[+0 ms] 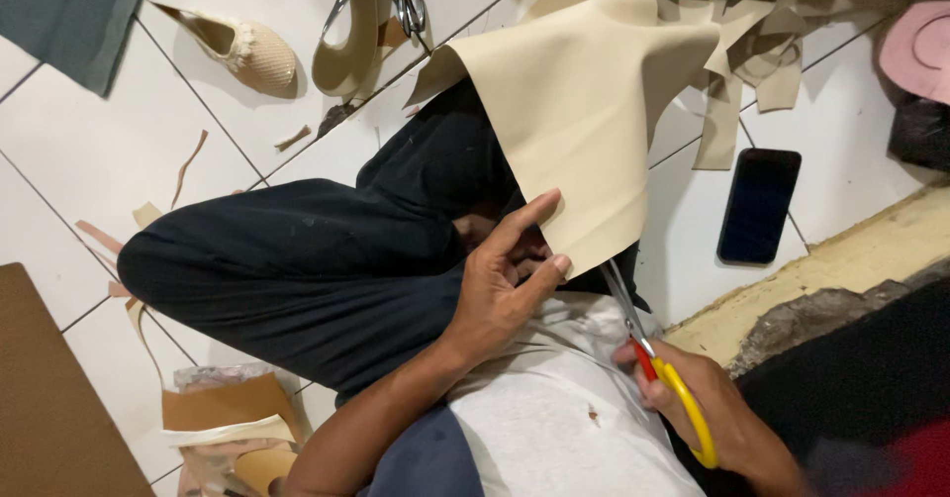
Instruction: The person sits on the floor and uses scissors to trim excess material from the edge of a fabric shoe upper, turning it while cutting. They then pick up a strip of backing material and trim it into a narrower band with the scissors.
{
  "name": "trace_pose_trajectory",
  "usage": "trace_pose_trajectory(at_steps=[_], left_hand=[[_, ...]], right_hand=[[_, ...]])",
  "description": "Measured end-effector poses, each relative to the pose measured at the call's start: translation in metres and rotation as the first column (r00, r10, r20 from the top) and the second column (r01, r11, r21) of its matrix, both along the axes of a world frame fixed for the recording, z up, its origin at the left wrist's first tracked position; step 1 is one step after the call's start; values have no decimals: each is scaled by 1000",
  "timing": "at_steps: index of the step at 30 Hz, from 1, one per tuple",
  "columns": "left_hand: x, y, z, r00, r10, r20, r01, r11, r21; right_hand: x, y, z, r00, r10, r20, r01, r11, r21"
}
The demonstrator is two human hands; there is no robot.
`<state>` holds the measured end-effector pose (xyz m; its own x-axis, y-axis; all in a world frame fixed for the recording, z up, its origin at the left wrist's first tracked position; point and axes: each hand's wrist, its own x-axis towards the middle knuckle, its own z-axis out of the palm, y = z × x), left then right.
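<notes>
A large beige sheet of leather-like material (584, 111) drapes over my knee in dark trousers. My left hand (505, 284) pinches the sheet's near edge between thumb and fingers. My right hand (708, 408) grips scissors (653, 358) with red and yellow handles; their blades point up and meet the sheet's lower edge just right of my left fingers.
A black phone (758, 205) lies on the white tiled floor to the right. A beige woven shoe upper (247, 51), a second pair of scissors (408, 0), beige offcuts (737, 71), a brown board (49, 398) and a pink piece (920, 47) surround me.
</notes>
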<state>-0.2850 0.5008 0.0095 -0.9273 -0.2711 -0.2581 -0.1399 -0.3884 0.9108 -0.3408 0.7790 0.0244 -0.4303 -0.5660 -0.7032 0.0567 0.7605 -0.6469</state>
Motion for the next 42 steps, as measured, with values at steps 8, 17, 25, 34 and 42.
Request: trace_pose_trajectory(at_steps=[8,17,25,34,42], left_hand=[[2,4,0,999,45,18,-45,999,15],[4,8,0,998,46,-30,-45,997,58],[5,8,-1,1000,23,-14,-23,998,65],[3,10,-4,997,65,-33,-61,991,123],[2,13,-5,999,27,-34,-22,991,129]], right_hand=[[-4,-26,21,996,85,25,-82,994,-76],[-1,-28,27,998,37,49,-30,992,-125],[-1,-46,17,999,-15,44,19,994,-103],[0,-42,12,995,-57,85,66,991,-115],[1,-44,13,995,-58,79,63,996,-61]])
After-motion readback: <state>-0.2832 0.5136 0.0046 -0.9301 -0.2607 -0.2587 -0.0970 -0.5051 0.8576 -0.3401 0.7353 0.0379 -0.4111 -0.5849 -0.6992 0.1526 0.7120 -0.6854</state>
